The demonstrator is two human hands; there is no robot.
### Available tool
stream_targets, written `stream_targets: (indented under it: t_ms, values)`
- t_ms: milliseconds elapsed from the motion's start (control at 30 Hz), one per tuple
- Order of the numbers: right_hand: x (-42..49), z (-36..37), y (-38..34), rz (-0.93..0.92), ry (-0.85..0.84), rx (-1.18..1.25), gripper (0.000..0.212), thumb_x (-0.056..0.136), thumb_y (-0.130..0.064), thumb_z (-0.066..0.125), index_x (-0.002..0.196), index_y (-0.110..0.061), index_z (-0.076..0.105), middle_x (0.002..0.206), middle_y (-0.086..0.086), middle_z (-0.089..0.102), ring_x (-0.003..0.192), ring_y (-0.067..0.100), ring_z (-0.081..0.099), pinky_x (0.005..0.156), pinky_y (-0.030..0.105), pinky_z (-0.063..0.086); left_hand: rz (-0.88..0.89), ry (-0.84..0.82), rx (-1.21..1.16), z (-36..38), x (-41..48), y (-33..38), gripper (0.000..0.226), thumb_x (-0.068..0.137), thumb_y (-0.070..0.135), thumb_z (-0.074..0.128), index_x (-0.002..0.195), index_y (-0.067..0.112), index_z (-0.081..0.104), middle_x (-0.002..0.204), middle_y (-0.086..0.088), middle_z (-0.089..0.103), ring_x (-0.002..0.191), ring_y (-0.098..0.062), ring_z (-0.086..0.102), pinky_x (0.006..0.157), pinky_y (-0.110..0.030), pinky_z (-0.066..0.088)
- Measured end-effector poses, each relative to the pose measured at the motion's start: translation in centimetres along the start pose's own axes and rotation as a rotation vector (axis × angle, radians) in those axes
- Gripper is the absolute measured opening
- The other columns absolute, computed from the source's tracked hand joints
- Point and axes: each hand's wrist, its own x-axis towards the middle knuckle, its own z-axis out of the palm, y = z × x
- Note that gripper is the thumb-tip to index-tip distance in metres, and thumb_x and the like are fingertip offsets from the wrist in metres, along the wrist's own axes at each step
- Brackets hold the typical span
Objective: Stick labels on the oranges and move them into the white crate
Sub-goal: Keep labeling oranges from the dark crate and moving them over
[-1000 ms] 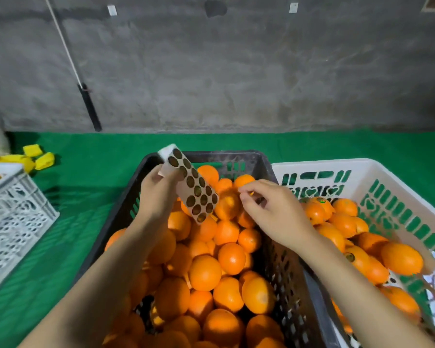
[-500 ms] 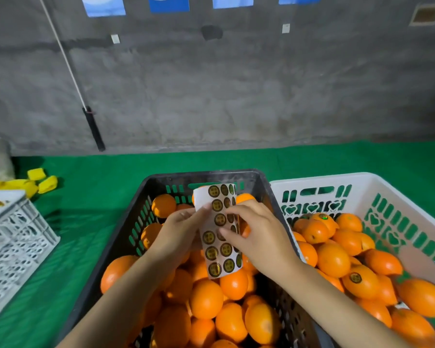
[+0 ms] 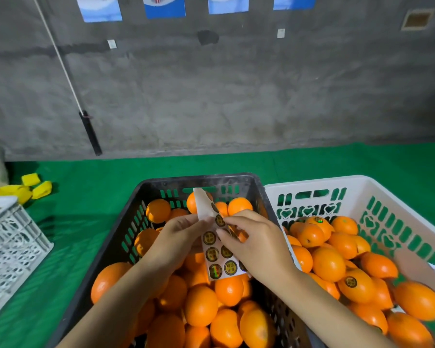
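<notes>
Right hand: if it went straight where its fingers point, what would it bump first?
The label sheet; fingertips of the right hand seem to touch it already. The left hand gripping the sheet comes next, probably.

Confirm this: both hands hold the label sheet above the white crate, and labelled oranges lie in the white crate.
One thing is wrong. The head view shows the left hand and right hand holding the label sheet above the black crate. Labelled oranges do lie in the white crate.
</notes>
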Motion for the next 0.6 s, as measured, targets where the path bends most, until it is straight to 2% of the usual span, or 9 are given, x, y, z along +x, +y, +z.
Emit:
stream_targets:
  t_ms: [133, 233, 300, 333, 433, 500, 600]
  values:
    - [0.0, -0.3, -0.2, -0.066, 0.029, -0.062, 0.028, 0.091, -0.031, 0.072, 0.116, -0.018, 0.074, 0.108, -0.004, 0.067, 0.097, 0.013, 0.063, 0.078, 0.028, 0.056, 0.01, 0.058, 0.115, 0.4, -0.2, 0.1, 0.04, 0.103, 0.038, 0.048, 0.103, 0.009, 0.076, 0.101, -0.009, 0.078, 0.096, -0.026, 0.074, 0.089, -0.041, 0.058]
    - [-0.3, -0.2, -0.3, -0.153, 0.045, -0.126, 0.024, 0.09, -0.033, 0.07, 0.105, -0.015, 0.077, 0.099, -0.003, 0.066, 0.091, 0.015, 0.062, 0.071, 0.028, 0.056, 0.029, 0.077, 0.144, 0.7, -0.5, 0.1, 0.044, 0.101, 0.042, 0.047, 0.097, 0.01, 0.078, 0.096, -0.008, 0.078, 0.086, -0.02, 0.074, 0.078, -0.032, 0.058]
    - [-0.2, -0.3, 0.0, -0.12, 0.048, -0.094, 0.025, 0.09, -0.03, 0.072, 0.109, -0.015, 0.076, 0.102, -0.004, 0.066, 0.095, 0.014, 0.059, 0.076, 0.028, 0.055, 0.055, 0.087, 0.098, 1.0, -0.6, 0.2, 0.04, 0.099, 0.039, 0.052, 0.095, 0.011, 0.079, 0.095, -0.009, 0.078, 0.083, -0.017, 0.074, 0.073, -0.026, 0.059]
    - [-0.2, -0.4, 0.1, -0.097, 0.055, -0.069, 0.027, 0.09, -0.032, 0.072, 0.111, -0.015, 0.076, 0.103, -0.005, 0.065, 0.096, 0.012, 0.058, 0.078, 0.027, 0.054, 0.077, 0.108, 0.074, 1.1, -0.6, 0.3, 0.036, 0.097, 0.038, 0.055, 0.095, 0.011, 0.08, 0.095, -0.011, 0.078, 0.086, -0.021, 0.074, 0.075, -0.028, 0.061]
    - [-0.3, -0.6, 0.1, -0.036, 0.036, 0.063, 0.038, 0.089, -0.046, 0.065, 0.114, -0.018, 0.075, 0.104, -0.01, 0.064, 0.099, 0.006, 0.056, 0.082, 0.023, 0.052, 0.156, 0.173, 0.024, 1.1, -0.7, 0.3, 0.029, 0.092, 0.032, 0.062, 0.093, 0.008, 0.079, 0.094, -0.013, 0.077, 0.09, -0.029, 0.074, 0.073, -0.028, 0.061]
    - [-0.4, -0.5, 0.0, -0.067, 0.044, 0.078, 0.033, 0.09, -0.039, 0.068, 0.113, -0.016, 0.076, 0.103, -0.008, 0.066, 0.098, 0.008, 0.058, 0.08, 0.027, 0.054, 0.156, 0.194, -0.01, 1.1, -0.7, 0.3, 0.025, 0.091, 0.029, 0.065, 0.091, 0.008, 0.078, 0.094, -0.014, 0.077, 0.089, -0.029, 0.075, 0.072, -0.028, 0.061]
    - [-0.5, -0.3, 0.2, -0.194, 0.126, -0.045, 0.024, 0.089, -0.024, 0.069, 0.106, -0.01, 0.078, 0.098, 0.0, 0.07, 0.089, 0.018, 0.062, 0.07, 0.034, 0.057, 0.103, 0.2, -0.079, 1.4, -0.6, 0.3, 0.026, 0.094, 0.025, 0.065, 0.096, 0.001, 0.074, 0.095, -0.014, 0.077, 0.089, -0.027, 0.075, 0.074, -0.03, 0.062]
